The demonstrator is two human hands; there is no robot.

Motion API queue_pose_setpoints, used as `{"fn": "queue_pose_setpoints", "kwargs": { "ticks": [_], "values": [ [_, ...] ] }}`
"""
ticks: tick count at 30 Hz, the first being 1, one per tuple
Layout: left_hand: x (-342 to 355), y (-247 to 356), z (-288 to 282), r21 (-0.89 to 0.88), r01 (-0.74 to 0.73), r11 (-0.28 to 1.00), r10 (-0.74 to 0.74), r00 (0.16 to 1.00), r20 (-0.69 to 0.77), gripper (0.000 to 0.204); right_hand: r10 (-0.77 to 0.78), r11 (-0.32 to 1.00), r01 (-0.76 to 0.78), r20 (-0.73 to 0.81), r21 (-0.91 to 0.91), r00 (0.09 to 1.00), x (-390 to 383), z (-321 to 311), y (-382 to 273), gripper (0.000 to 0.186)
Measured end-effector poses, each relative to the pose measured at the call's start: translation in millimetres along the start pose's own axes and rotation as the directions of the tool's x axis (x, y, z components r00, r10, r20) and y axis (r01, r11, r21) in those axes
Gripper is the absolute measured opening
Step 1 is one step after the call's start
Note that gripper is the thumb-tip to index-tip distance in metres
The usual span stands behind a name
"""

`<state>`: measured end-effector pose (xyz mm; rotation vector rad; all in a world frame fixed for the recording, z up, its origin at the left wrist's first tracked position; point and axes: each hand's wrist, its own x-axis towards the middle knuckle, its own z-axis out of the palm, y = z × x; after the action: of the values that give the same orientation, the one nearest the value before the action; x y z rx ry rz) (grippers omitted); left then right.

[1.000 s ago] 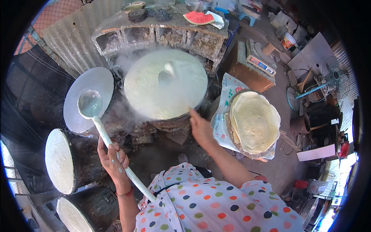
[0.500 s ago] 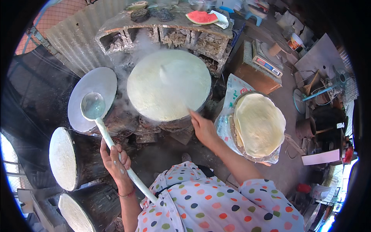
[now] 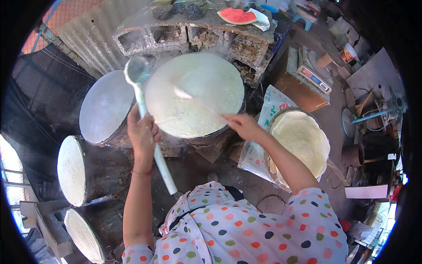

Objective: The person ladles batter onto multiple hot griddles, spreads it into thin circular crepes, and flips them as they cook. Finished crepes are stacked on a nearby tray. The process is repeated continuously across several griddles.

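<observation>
My left hand (image 3: 143,134) is closed around the long pale handle of a ladle (image 3: 137,70). The ladle's bowl is raised, between a flat grey-white round griddle (image 3: 104,108) and a large round griddle coated with pale, steaming batter (image 3: 198,121). My right hand (image 3: 246,126) grips the thin handle of a spreader, whose pale blurred head (image 3: 182,92) is over the middle of the batter. Steam hides whether the head touches it. Right of that arm, a stack of thin pale round sheets (image 3: 303,141) rests on a round base.
Two more white-coated rounds (image 3: 71,171) stand at the left, the nearer one (image 3: 83,235) low down. Behind the griddles, a sooty block ledge (image 3: 171,35) holds a watermelon slice (image 3: 238,16). A scale (image 3: 313,72) sits on a box at the right, with a fan (image 3: 395,103) beyond.
The ladle has risen from above the left griddle and moved right and away from me. My right hand has shifted right, and the spreader's head now shows more plainly over the batter.
</observation>
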<state>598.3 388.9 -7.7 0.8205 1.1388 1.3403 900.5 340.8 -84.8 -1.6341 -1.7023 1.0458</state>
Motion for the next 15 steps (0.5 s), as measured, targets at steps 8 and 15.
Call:
{"fn": "queue_pose_setpoints", "kwargs": {
  "ticks": [8, 15],
  "values": [
    [-8.5, -71.2, 36.3, 0.251, 0.057, 0.966, -0.066, 0.998, 0.025, 0.051, 0.065, 0.979, 0.056, -0.561, 0.195, 0.825, -63.6, 80.7, 24.6, 0.039],
    [-53.3, -71.1, 45.7, -0.359, 0.268, 0.894, -0.268, 0.962, 0.051, 0.03, 0.134, 0.904, -0.033, -0.208, 0.427, 0.969, -34.0, 144.4, -39.6, 0.039]
  ]
}}
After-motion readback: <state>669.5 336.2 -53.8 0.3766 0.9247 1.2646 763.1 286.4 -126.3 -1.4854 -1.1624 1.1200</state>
